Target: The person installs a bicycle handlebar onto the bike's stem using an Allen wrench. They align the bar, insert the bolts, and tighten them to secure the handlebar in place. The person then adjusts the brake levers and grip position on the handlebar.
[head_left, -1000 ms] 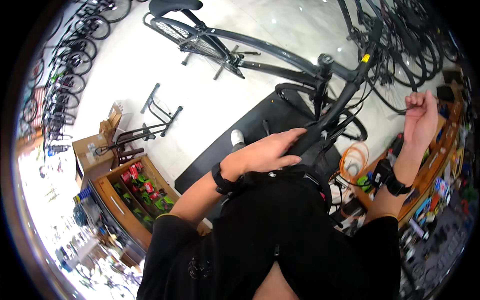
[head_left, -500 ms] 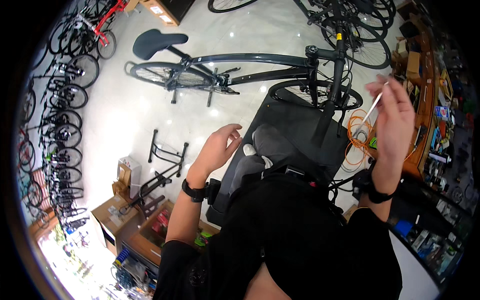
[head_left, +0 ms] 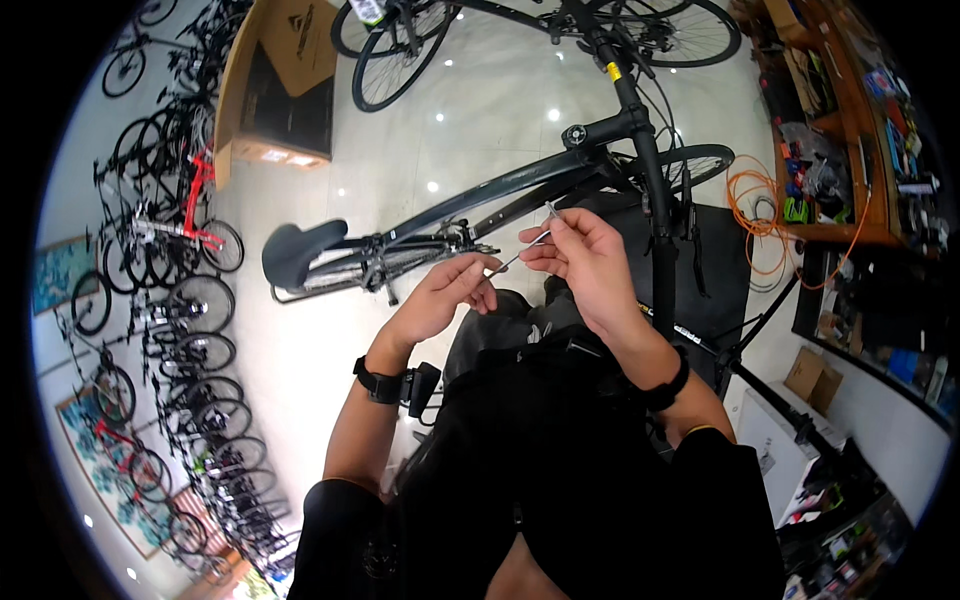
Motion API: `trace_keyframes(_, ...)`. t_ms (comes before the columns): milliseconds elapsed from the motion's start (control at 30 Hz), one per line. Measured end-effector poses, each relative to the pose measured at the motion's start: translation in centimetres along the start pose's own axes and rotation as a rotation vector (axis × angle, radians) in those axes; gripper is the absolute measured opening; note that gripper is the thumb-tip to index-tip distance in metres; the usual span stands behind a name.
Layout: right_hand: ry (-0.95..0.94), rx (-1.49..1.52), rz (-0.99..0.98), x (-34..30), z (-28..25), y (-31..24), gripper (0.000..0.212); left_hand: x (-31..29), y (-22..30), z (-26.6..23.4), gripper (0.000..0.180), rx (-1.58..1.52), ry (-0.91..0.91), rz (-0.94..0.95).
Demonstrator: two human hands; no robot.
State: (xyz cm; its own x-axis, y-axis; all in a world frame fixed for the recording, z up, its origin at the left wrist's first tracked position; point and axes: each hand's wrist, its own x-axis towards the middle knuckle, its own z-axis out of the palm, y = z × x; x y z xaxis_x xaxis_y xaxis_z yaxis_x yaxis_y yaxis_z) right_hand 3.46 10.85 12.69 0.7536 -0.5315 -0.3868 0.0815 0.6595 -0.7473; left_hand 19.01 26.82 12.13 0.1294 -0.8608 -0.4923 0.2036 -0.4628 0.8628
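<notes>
A thin metal hex key (head_left: 518, 257), slanting and with a short bent end, is held between my two hands. My right hand (head_left: 590, 262) pinches its upper part between thumb and fingers. At the lower end, the fingers of my left hand (head_left: 446, 296) close around the tip, partly hiding it. Just beyond both hands stands a dark bicycle (head_left: 490, 185), its black saddle (head_left: 298, 252) to the left and its handlebar (head_left: 648, 165) running close past my right hand.
A black mat (head_left: 722, 250) lies under the handlebar side. An orange hose (head_left: 752, 205) coils on the floor beside a wooden workbench (head_left: 868, 130) full of parts. A large cardboard box (head_left: 290, 70) stands at the far left. Rows of bicycles (head_left: 205, 310) line the left side.
My right hand has come down and left from beside the orange hose, bringing the hex key to my left hand, which now closes on its tip. The view has turned.
</notes>
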Motion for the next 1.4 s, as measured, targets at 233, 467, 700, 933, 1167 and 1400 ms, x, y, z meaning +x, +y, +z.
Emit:
trace_keyframes(233, 0.348, 0.268, -0.002, 9.0, -3.4, 5.0, 0.018, 6.0, 1.6, -5.2, 0.041, 0.245, -0.111, 0.011)
trace_keyframes(467, 0.525, 0.341, -0.056, 11.9, -4.2, 4.4, 0.016, 9.9, 3.2, -9.0, 0.037, 0.294, -0.321, 0.097)
trace_keyframes(700, 0.608, 0.317, -0.051, 12.0, -3.1, 5.1, 0.016, 10.0, 4.5, -13.1, 0.033, 0.244, -0.309, 0.136)
trace_keyframes(933, 0.547, 0.402, -0.070, 12.1, -3.6, 5.4, 0.016, 11.1, 5.4, -12.7, 0.037, 0.220, -0.339, 0.159)
trace_keyframes(1167, 0.513, 0.326, -0.019, 12.4, -4.8, 5.5, 0.016, 12.3, 6.6, -9.1, 0.030, 0.640, -0.271, 0.395)
trace_keyframes(1400, 0.483, 0.248, 0.019, 12.2, -4.6, 4.7, 0.016, 12.6, 6.8, -7.5, 0.023, 0.906, -0.114, 0.403)
